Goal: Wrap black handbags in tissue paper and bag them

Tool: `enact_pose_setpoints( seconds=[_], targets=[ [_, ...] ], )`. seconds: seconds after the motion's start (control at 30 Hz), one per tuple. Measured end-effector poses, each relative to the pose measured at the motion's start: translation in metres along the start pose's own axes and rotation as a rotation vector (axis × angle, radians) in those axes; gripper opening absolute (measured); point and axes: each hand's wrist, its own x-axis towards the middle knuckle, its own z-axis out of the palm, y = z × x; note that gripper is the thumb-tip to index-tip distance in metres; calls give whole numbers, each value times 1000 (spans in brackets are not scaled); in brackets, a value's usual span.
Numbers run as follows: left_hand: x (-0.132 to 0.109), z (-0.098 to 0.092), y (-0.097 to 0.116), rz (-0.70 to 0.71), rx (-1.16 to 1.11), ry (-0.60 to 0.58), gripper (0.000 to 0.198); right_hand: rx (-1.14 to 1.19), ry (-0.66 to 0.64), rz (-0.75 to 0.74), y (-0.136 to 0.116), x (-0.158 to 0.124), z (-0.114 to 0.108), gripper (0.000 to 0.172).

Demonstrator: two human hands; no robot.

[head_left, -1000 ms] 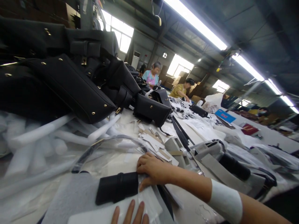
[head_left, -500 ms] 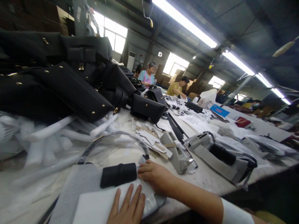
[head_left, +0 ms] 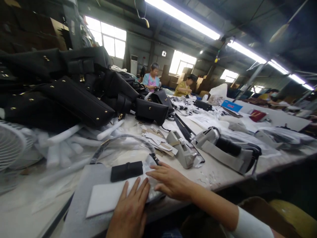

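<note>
1. Left hand (head_left: 130,208): palm down, fingers extended and slightly parted, laid across the right part of the white sheet (head_left: 101,200); fingertips just short of the black flap (head_left: 126,171).
2. Right hand (head_left: 173,181): open, fingers stretched out, thumb held apart from them; placed at the right end of the grey-covered bag (head_left: 80,185), over clear wrap (head_left: 150,162). Firmness of contact: cannot tell.
3. Grey-covered bag: 1, lying at the near edge of the table (head_left: 210,175), below both hands.
4. White sheet: 1, flat on the bag's grey face, below the black flap.
5. Black flap: 1, dark, crossed by a narrow band near its middle, left of the right hand.
6. Handle (head_left: 98,152): 1, arched, in clear plastic, at the bag's far side.
7. Tape dispenser (head_left: 182,152): 1, grey, beyond the right hand; card scraps (head_left: 158,141) to its left.
8. Second bag (head_left: 224,152): 1, grey and black, right of the dispenser.
9. Black handbags (head_left: 81,102): heaped, far left, above white foam tubes (head_left: 68,136).
</note>
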Motion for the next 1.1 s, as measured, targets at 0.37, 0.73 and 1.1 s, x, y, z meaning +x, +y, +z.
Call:
enact_pose_setpoints(
  seconds=[0.37, 0.73, 1.1],
  targets=[
    [-26, -44, -46, 233, 253, -37, 53, -415, 294, -116, 14, -19, 74, 58],
    [-73, -70, -91, 267, 392, -100, 48, -426, 277, -145, 26, -17, 68, 55],
    [-74, -35, -91, 220, 306, 122, 46, -395, 263, -115, -23, -1, 56, 68]
  ],
)
